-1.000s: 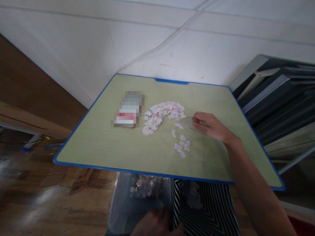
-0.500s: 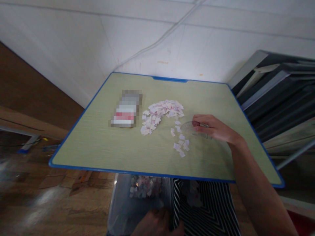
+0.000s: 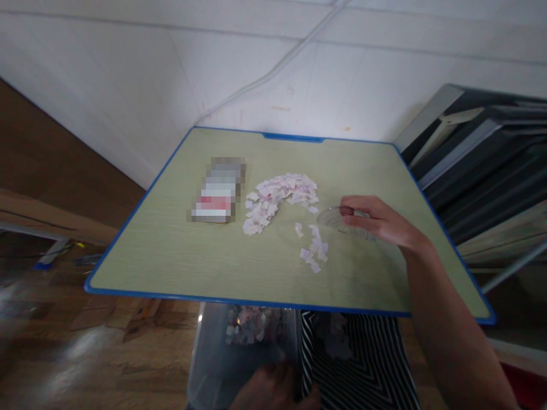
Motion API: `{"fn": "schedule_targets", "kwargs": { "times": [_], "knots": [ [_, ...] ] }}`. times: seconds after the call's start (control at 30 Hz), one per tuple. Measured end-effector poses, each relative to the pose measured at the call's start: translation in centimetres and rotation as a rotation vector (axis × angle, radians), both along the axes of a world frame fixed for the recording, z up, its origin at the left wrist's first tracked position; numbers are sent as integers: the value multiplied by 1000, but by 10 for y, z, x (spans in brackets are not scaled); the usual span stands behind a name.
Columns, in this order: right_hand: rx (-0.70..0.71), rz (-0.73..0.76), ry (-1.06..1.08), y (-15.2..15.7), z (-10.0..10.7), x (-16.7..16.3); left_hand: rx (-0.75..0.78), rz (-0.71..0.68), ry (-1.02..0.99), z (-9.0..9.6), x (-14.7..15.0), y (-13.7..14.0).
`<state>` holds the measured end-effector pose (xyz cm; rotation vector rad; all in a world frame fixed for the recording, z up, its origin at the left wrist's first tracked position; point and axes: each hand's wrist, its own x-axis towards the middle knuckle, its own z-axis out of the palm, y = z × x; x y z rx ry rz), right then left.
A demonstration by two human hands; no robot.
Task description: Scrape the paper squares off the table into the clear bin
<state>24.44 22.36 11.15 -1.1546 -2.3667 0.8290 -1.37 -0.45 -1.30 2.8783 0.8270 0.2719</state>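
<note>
My right hand (image 3: pixel 371 215) pinches a clear protractor (image 3: pixel 331 216) by its right part, low over the table on its right side. Its curved edge points left toward small white-and-pink paper pieces. Most of these lie in a curved heap (image 3: pixel 284 191) at the middle of the table. A looser group of pieces (image 3: pixel 315 250) is nearer the front, left of and below the protractor. Below the table edge, my left hand (image 3: pixel 273 387) is closed at the right wall of a clear plastic bin (image 3: pixel 200 353), dim and partly cut off by the frame.
A pixelated, flat oblong object (image 3: pixel 217 191) lies left of the heap on the blue-edged table (image 3: pixel 171 262). More small pieces (image 3: pixel 252 324) are in the bin. Striped cloth (image 3: pixel 367 353) is beside it. Dark folded panels (image 3: pixel 487 142) lean at the right; a wall (image 3: pixel 256 51) stands behind.
My right hand and the protractor have shifted slightly right. A few loose paper pieces beside the protractor have moved, some closer to the front group. My left hand looks unchanged.
</note>
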Motion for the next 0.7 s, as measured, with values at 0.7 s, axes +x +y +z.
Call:
{"fn": "schedule_targets", "kwargs": {
  "times": [0.7],
  "knots": [
    [84,-96,-118,0,-4,1,-8,-21,-20,-1,0,1]
  ]
}}
